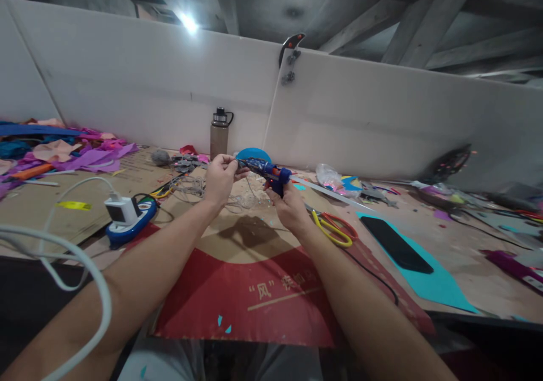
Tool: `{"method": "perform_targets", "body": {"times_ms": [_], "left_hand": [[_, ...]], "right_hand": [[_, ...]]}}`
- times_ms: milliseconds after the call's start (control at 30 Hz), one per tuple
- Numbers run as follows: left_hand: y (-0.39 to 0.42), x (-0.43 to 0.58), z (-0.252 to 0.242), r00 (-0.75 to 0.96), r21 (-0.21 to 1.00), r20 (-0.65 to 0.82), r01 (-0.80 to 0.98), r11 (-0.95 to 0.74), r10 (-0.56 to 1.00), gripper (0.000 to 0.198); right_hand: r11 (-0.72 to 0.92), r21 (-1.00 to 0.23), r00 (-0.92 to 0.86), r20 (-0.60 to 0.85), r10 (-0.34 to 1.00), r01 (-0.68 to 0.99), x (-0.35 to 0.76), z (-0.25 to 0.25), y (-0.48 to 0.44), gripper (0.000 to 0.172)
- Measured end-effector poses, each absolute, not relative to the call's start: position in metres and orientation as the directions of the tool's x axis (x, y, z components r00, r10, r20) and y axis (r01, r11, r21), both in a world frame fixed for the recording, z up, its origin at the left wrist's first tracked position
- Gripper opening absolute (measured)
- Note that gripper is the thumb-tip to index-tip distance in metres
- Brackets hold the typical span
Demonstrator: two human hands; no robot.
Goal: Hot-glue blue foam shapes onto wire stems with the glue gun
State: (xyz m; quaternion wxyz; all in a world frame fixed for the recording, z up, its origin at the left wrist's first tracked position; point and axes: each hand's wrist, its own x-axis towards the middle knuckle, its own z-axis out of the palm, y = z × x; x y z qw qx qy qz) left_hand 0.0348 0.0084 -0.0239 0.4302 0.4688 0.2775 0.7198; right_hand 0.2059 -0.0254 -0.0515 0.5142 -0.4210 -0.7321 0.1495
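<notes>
My right hand [288,202] is wrapped round the handle of a blue glue gun [278,178], and a long pale glue stick [331,192] sticks out of its back to the right. My left hand [221,180] pinches a small dark piece near the gun's front end; its exact kind is hard to make out. Just behind the two hands shows a bright blue round piece [257,154]. Under my arms lies a red and tan cardboard sheet [190,296] with printed writing. Scissors [333,228] with yellow and orange handles rest right of my right hand.
A blue power strip [131,228] with a white charger [122,209] stands at left, its white cable looping near my left arm. A bottle [219,135] stands by the white partition. A phone [396,244] lies on turquoise sheet at right. Colored scraps [97,157] pile far left.
</notes>
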Motion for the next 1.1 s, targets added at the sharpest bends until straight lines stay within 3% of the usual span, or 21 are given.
{"method": "perform_targets", "body": {"times_ms": [1100], "left_hand": [[0.0084,0.0356,-0.0219,-0.217,0.798,0.437,-0.354,-0.487,0.873,0.006]], "right_hand": [[0.591,-0.629,-0.104,0.636,0.765,0.505,0.2061,-0.0524,-0.0239,0.021]]}}
